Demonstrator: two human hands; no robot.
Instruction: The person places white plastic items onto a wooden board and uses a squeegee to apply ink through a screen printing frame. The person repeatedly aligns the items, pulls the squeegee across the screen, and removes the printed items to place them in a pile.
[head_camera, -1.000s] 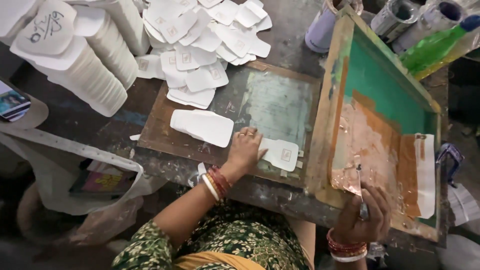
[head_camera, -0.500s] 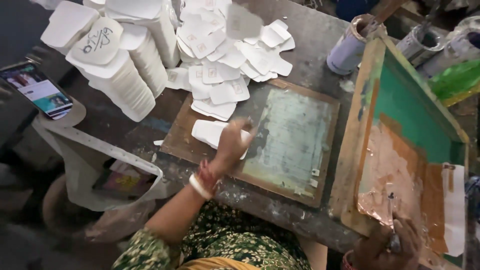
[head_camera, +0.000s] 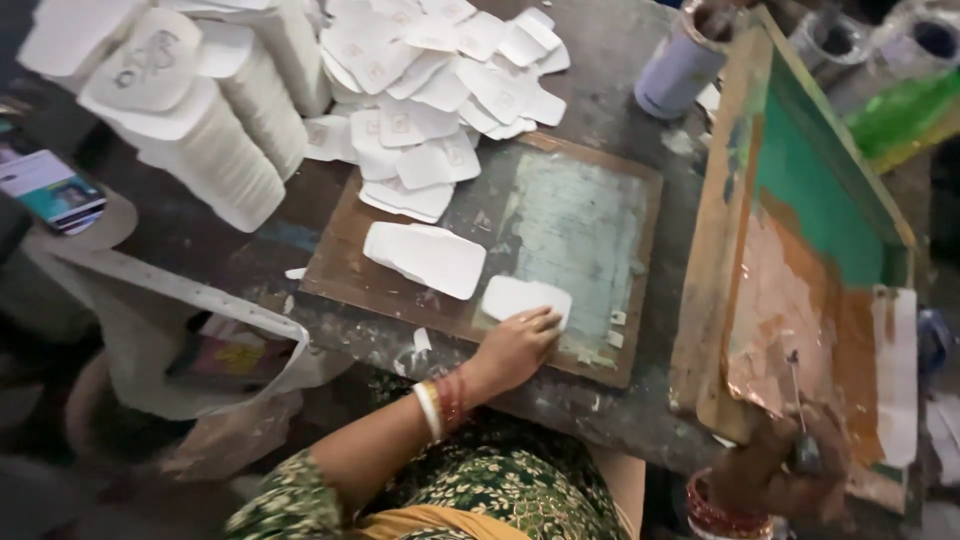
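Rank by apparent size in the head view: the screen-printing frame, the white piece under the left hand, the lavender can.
1. Screen-printing frame, largest.
2. Lavender can and white piece under the left hand look alike; unranked.

A small rectangular teal-and-white printed card or packet lies at the far left edge.

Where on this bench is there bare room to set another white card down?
The pale printing pad is bare above the blank card under the left hand. Dark bench lies open between the scattered cards and the paint can. The back left is crowded with card stacks.
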